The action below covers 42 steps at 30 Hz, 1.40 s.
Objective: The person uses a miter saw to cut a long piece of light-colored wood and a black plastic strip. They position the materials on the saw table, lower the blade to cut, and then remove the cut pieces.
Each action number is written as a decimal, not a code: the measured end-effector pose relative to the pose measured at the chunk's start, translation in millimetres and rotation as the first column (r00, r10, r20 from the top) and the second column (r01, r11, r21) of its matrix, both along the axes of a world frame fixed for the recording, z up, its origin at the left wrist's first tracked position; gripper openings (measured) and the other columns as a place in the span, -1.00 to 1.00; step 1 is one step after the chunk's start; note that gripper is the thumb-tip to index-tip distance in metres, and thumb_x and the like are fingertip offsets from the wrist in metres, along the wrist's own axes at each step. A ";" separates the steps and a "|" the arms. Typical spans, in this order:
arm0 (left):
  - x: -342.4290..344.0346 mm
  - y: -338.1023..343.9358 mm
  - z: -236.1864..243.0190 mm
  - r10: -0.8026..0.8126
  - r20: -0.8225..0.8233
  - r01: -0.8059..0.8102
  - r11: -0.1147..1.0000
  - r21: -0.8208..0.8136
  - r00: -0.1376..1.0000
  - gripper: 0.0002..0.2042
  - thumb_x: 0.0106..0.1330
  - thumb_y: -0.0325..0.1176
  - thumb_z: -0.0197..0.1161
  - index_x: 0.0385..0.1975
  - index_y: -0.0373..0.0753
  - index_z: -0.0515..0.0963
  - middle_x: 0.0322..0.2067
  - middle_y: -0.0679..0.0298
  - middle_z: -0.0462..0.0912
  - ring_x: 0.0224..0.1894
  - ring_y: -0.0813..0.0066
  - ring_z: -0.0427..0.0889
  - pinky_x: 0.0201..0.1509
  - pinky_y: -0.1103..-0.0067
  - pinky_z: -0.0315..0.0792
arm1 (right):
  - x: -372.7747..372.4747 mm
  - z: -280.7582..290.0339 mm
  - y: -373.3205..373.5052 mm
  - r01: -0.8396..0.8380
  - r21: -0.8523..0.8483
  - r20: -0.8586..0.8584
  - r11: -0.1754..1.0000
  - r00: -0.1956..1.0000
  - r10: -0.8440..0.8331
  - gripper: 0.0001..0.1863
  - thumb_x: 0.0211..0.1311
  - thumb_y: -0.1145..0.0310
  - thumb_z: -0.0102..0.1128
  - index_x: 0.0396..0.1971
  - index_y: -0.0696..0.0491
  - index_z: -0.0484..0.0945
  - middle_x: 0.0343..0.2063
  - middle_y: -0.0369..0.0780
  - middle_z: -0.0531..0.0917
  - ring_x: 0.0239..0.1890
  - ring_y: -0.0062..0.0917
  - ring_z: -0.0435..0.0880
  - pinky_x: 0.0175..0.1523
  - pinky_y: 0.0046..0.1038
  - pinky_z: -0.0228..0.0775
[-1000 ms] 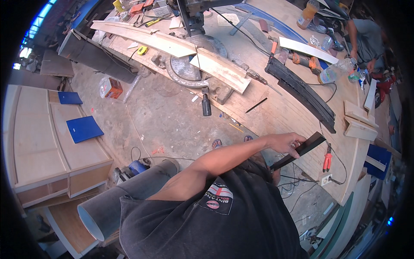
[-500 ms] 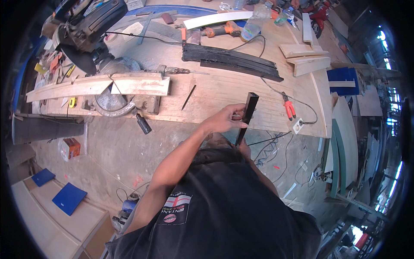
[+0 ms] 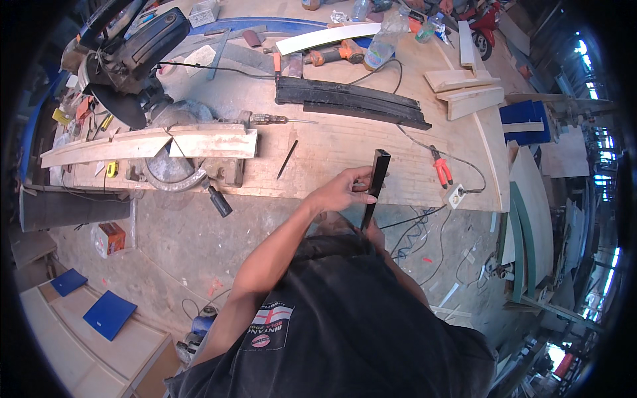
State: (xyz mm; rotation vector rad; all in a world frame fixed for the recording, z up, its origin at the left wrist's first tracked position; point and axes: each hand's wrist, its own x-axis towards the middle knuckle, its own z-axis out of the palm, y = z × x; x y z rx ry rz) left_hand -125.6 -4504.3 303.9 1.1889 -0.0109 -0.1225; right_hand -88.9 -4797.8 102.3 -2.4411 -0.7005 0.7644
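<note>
By the workbench (image 3: 338, 149), left hand (image 3: 343, 191) pinches black bar (image 3: 379, 172), right hand (image 3: 374, 236) touching.

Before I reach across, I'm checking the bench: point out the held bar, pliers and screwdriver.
Held bar (image 3: 379, 174): head view, long side.
Pliers (image 3: 440, 165): head view, red handles.
Screwdriver (image 3: 270, 119): head view, handle.

Slim black bar (image 3: 376, 180), straight, square-edged, tilted, held in fingers (image 3: 358, 174)

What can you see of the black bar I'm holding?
The black bar is straight, slim and smooth-looking, perhaps metal or plastic. It is tilted, its squared upper end showing against the workbench. Your left hand holds it partway up; your right hand is at its partly hidden lower end.
</note>
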 end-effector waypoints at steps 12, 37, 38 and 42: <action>0.8 3.7 -0.4 -0.020 -0.009 0.020 0.999 0.027 1.000 -0.34 0.35 -0.60 0.44 0.46 -0.07 0.47 0.24 0.29 0.63 0.43 0.34 0.52 0.61 0.20 0.32 | 2.4 -5.1 -1.2 -0.023 -0.005 0.017 1.000 1.000 0.023 -0.22 0.36 -0.42 0.20 0.16 -0.01 0.34 0.05 -0.04 0.59 -0.04 0.14 0.72 -0.08 0.13 0.53; 0.5 4.0 -1.7 -0.006 -0.001 0.006 1.000 0.027 1.000 -0.34 0.34 -0.60 0.43 0.47 -0.12 0.46 0.24 0.23 0.63 0.42 0.30 0.54 0.63 0.19 0.30 | 6.8 -8.4 -0.3 -0.023 -0.052 -0.028 0.998 0.999 0.021 -0.25 0.36 -0.29 0.29 0.24 -0.02 0.32 0.13 0.01 0.59 0.08 0.18 0.69 0.02 0.16 0.55; 0.3 3.7 -1.7 -0.004 -0.004 0.004 1.000 0.030 1.000 -0.34 0.34 -0.61 0.44 0.47 -0.13 0.46 0.24 0.23 0.63 0.42 0.30 0.54 0.63 0.20 0.31 | 6.9 -7.8 -0.7 -0.021 -0.061 -0.036 0.998 0.999 0.019 -0.24 0.35 -0.29 0.29 0.24 -0.02 0.32 0.12 0.01 0.59 0.08 0.18 0.69 0.02 0.16 0.54; -0.7 3.4 -3.5 0.001 -0.011 -0.001 1.000 0.011 1.000 -0.33 0.33 -0.61 0.44 0.47 -0.16 0.45 0.25 0.21 0.63 0.42 0.29 0.54 0.62 0.22 0.32 | 5.8 -6.5 -3.2 -0.011 -0.042 -0.046 0.999 0.999 0.009 -0.22 0.33 -0.31 0.31 0.23 -0.01 0.32 0.10 0.03 0.60 0.08 0.19 0.68 0.02 0.17 0.53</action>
